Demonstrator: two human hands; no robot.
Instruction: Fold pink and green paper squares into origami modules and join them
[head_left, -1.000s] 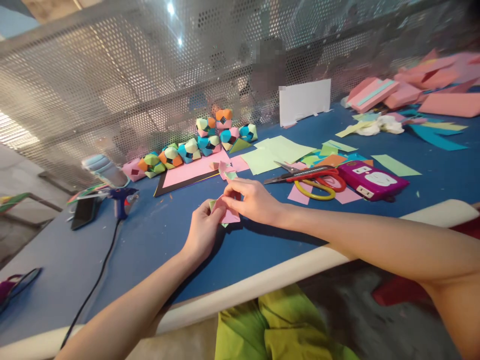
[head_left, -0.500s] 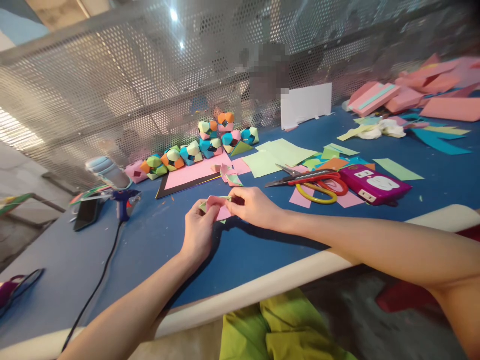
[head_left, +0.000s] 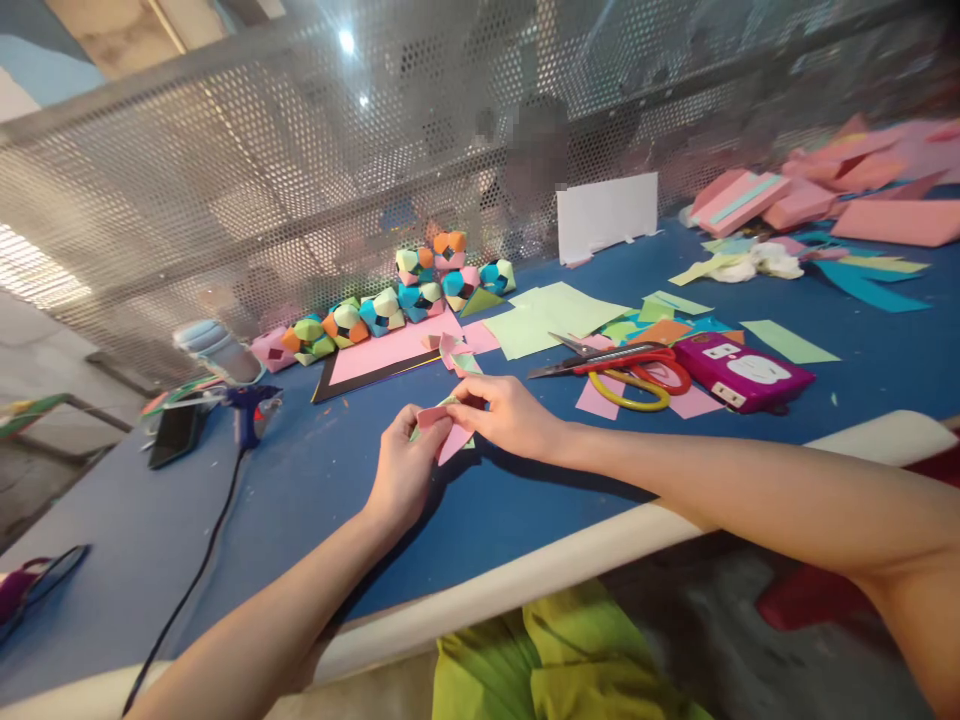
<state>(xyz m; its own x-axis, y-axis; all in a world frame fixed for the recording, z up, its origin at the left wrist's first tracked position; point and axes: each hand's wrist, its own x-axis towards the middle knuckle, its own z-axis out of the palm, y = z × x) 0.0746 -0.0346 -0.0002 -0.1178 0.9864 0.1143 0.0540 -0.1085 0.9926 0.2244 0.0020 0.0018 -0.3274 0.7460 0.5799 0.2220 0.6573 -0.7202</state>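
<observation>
Between my two hands is a small folded paper piece [head_left: 453, 443] in pink and pale green, held just above the blue table. My left hand [head_left: 403, 465] pinches its left side, thumb on top. My right hand [head_left: 511, 418] grips the upper right edge with thumb and fingertips. Some of the folds are hidden behind my fingers. Just beyond my right fingers lies another folded pink and green paper piece [head_left: 452, 351]. Several multicoloured folded paper balls [head_left: 382, 312] stand in a row behind it, some stacked.
Two pairs of scissors [head_left: 626, 370] and a purple power socket box [head_left: 742, 372] lie to the right, near pale green sheets [head_left: 555, 315]. A glue gun [head_left: 249, 412], a phone [head_left: 178, 432] and a bottle [head_left: 217, 350] are at left. A perforated metal panel [head_left: 315, 150] borders the back.
The paper piece between my hands has turned and tilted, so its pink flap now points down to a corner. Both hands keep their hold, with small finger shifts.
</observation>
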